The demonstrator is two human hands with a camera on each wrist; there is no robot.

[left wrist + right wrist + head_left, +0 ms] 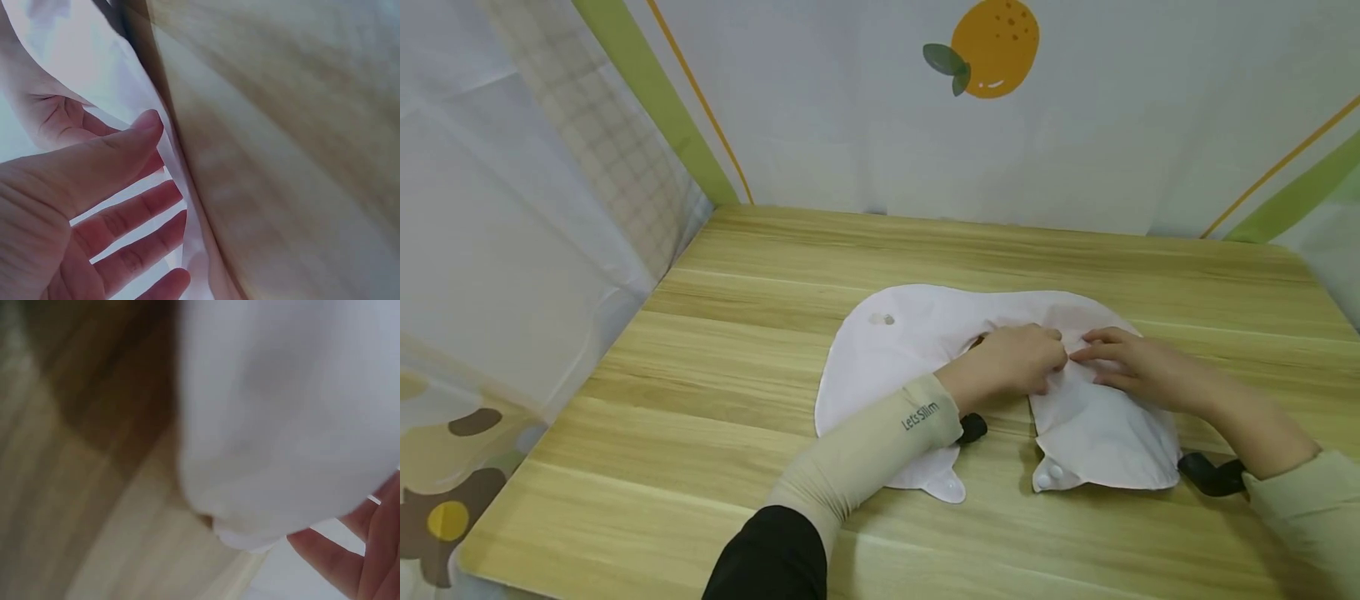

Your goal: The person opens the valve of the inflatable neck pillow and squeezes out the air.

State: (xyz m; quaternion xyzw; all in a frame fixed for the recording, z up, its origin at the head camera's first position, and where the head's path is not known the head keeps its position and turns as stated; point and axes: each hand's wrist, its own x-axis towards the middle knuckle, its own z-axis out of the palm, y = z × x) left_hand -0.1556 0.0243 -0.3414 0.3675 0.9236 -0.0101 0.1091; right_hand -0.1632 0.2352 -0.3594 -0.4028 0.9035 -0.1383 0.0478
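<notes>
A pale pink-white U-shaped neck pillow [887,367] lies on the wooden table, its two ends toward me. My left hand [1022,358] reaches over its left arm and pinches the inner edge of the right arm with curled fingers. In the left wrist view, the thumb [119,153] lies along the fabric edge with the fingers spread beside it. My right hand [1138,371] rests its extended fingertips on top of the right arm, close to the left hand. Snap buttons [1055,472] show at the right end. Fabric fills much of the right wrist view.
The wood-grain table [700,392] runs back to a white curtain [820,108] printed with an orange fruit [996,50]. Another printed curtain [512,275] hangs along the left side. Black pieces [1213,473] show below each wrist.
</notes>
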